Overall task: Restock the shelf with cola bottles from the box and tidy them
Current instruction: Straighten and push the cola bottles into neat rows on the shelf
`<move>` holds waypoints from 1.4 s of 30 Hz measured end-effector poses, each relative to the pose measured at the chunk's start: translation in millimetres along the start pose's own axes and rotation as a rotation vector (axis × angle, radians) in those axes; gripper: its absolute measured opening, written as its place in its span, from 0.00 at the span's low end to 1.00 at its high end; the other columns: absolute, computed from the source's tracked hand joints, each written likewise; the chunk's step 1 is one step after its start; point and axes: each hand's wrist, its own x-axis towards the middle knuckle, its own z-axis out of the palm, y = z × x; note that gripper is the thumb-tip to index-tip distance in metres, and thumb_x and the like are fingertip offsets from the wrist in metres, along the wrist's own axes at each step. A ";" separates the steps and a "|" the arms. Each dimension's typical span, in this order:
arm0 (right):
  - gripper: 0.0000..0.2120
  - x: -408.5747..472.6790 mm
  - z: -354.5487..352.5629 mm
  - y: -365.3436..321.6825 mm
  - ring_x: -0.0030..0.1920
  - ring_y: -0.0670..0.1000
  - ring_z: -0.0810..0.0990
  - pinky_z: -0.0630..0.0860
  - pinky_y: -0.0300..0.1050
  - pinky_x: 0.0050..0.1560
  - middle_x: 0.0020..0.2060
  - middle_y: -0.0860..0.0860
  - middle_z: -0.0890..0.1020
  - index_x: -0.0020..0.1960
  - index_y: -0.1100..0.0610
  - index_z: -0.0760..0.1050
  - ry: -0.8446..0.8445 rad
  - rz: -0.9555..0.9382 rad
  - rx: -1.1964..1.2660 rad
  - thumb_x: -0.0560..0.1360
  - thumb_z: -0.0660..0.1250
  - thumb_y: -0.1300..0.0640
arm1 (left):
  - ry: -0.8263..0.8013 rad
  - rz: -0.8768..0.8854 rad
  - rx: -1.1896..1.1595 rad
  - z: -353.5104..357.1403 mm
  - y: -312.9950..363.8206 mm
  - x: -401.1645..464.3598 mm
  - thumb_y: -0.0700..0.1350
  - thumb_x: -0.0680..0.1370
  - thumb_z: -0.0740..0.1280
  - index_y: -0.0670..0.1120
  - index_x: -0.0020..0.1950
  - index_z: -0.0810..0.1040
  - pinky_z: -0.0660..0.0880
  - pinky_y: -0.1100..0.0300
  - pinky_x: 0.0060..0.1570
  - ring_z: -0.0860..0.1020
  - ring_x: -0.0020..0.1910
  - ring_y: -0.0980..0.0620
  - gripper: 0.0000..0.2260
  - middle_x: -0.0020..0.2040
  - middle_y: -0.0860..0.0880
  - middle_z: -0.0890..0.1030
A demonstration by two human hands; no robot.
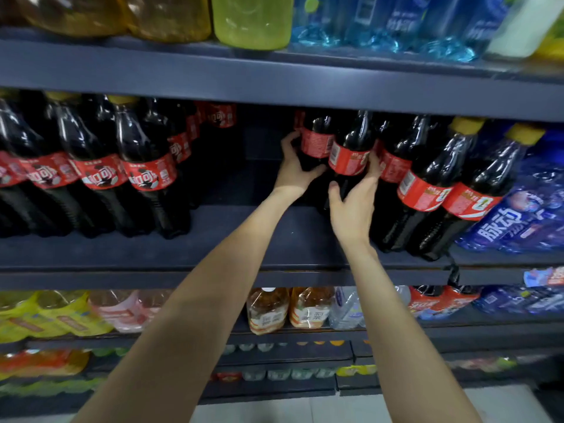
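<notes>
The left hand is wrapped around a rear cola bottle deep on the middle shelf, fingers behind it at the edge of the red label and thumb across the dark body below. The right hand is closed on a second cola bottle just beside the first, fingertips pressed against the right edge of its label and thumb on the body beneath. Both bottles are seen upright, touching each other, at the back of a column.

To the right of the held pair, three more cola bottles can be counted: one touching the right hand's fingers, then two yellow-capped ones at the shelf front. Beyond them a blue shrink-wrapped pack is seen.

Between the left hand and the left group a bare stretch of shelf is left open. On the left, four front cola bottles with red labels are counted in a row, with further ones lined up behind; their exact number cannot be told.

On the upper shelf, two amber bottles, one green bottle and several blue bottles are visible. On the shelf below, two tea bottles are seen between the forearms, flanked by yellow packs and clear water bottles. The box is not shown.
</notes>
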 end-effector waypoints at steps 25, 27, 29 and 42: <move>0.42 5.7 9.3 7.3 0.65 0.56 0.73 0.72 0.49 0.60 0.67 0.56 0.70 0.75 0.60 0.52 -0.081 0.065 -0.022 0.70 0.74 0.55 | 0.215 0.132 0.219 -35.0 -1.6 -69.4 0.48 0.69 0.76 0.48 0.76 0.50 0.69 0.67 0.60 0.69 0.63 0.60 0.45 0.67 0.53 0.69; 0.43 9.2 5.1 10.7 0.64 0.54 0.73 0.72 0.45 0.61 0.67 0.56 0.70 0.76 0.58 0.50 -0.154 0.029 0.011 0.70 0.72 0.59 | 0.257 0.141 0.208 -32.0 -0.9 -74.6 0.48 0.69 0.76 0.48 0.74 0.53 0.71 0.60 0.60 0.72 0.61 0.59 0.42 0.63 0.54 0.71; 0.43 13.4 0.0 9.6 0.61 0.50 0.75 0.70 0.39 0.60 0.67 0.55 0.72 0.76 0.56 0.51 -0.207 0.000 -0.011 0.69 0.73 0.59 | 0.291 0.126 0.184 -42.2 -0.6 -85.1 0.49 0.70 0.76 0.47 0.73 0.55 0.71 0.62 0.59 0.73 0.58 0.62 0.39 0.61 0.58 0.72; 0.46 31.7 148.9 -77.8 0.64 0.60 0.73 0.71 0.53 0.58 0.67 0.57 0.72 0.73 0.56 0.55 -0.442 -0.064 0.045 0.64 0.77 0.46 | 0.395 0.104 0.325 -143.1 16.3 -169.2 0.62 0.66 0.70 0.63 0.66 0.66 0.69 0.66 0.61 0.72 0.61 0.58 0.30 0.56 0.63 0.72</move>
